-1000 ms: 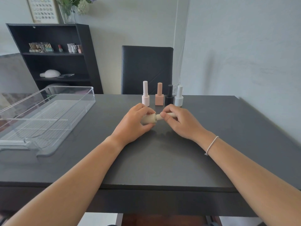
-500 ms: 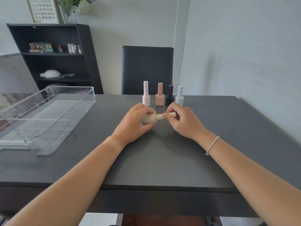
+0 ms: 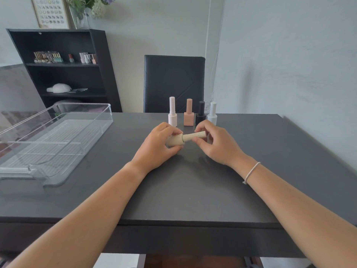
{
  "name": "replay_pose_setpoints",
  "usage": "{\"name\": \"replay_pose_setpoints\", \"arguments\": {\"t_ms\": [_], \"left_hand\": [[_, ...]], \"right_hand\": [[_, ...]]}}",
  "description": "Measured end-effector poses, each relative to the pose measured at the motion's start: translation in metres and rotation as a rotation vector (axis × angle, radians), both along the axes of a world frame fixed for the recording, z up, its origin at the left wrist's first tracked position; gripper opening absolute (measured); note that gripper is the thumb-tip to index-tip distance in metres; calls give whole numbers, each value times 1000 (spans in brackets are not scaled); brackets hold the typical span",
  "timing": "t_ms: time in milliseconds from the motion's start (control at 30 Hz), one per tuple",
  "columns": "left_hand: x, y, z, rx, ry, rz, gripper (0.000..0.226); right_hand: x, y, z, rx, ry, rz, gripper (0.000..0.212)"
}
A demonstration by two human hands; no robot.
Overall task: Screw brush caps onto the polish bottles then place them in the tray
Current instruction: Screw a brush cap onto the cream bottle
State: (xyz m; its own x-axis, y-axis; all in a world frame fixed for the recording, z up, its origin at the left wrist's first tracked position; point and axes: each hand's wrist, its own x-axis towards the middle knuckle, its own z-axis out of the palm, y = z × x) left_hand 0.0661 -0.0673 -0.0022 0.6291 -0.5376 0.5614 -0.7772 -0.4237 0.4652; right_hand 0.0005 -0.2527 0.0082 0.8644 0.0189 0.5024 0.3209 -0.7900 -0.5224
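Note:
A beige polish bottle (image 3: pixel 175 141) lies sideways just above the dark table (image 3: pixel 193 190), gripped by my left hand (image 3: pixel 157 147). Its ribbed beige brush cap (image 3: pixel 194 135) points right, and my right hand (image 3: pixel 214 144) pinches it between thumb and fingertips. Behind my hands stand several capped bottles in a row: a pale pink one (image 3: pixel 172 113), a peach square one (image 3: pixel 189 114), a black one (image 3: pixel 201 114) and a white one (image 3: pixel 212 114). A clear plastic tray (image 3: pixel 58 138) with nothing in it sits at the table's left.
A black chair (image 3: pixel 173 82) stands behind the table's far edge. A black shelf unit (image 3: pixel 63 70) with small bottles is at the back left. A grey wall runs along the right side.
My right fingers have shifted along the cap, showing more of its ribbed length. The bottle and my left hand stay in about the same place.

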Motion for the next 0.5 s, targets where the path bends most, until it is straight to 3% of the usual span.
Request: {"name": "replay_pose_setpoints", "arguments": {"t_ms": [200,333,500], "left_hand": [[0,-1,-1,3,0,-14,27],[2,0,-1,-7,2,-1,28],[2,0,-2,-10,19,-3,26]], "right_hand": [[2,-1,-1,36,0,-23,41],[2,-1,-1,16,-5,16,14],[3,-1,-1,12,-21,17,15]]}}
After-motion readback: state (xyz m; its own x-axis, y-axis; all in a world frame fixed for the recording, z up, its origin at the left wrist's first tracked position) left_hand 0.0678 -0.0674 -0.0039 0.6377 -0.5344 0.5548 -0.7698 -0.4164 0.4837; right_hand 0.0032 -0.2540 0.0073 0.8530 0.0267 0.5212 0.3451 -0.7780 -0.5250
